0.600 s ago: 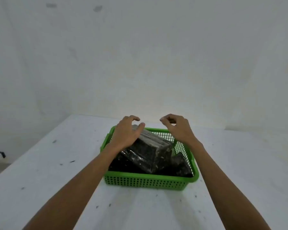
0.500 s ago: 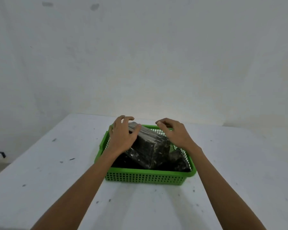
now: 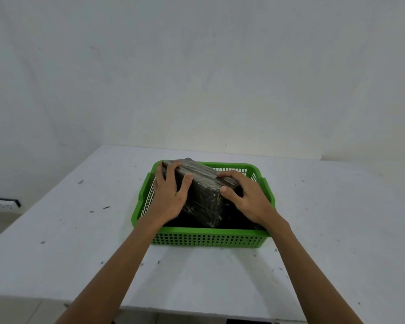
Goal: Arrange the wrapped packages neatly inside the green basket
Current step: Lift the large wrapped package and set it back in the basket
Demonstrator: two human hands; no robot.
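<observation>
Both hands now down from hovering, left hand (image 3: 168, 194) and right hand (image 3: 247, 197) clasping tilted package (image 3: 202, 188).

Basket (image 3: 208, 238): on the table (image 3: 80, 242), near its middle.
Top package (image 3: 204, 195): tilted in the basket, lying over other packages (image 3: 239, 222).
Left hand (image 3: 170, 195): on its left end.
Right hand (image 3: 248, 198): on its right end.
</observation>
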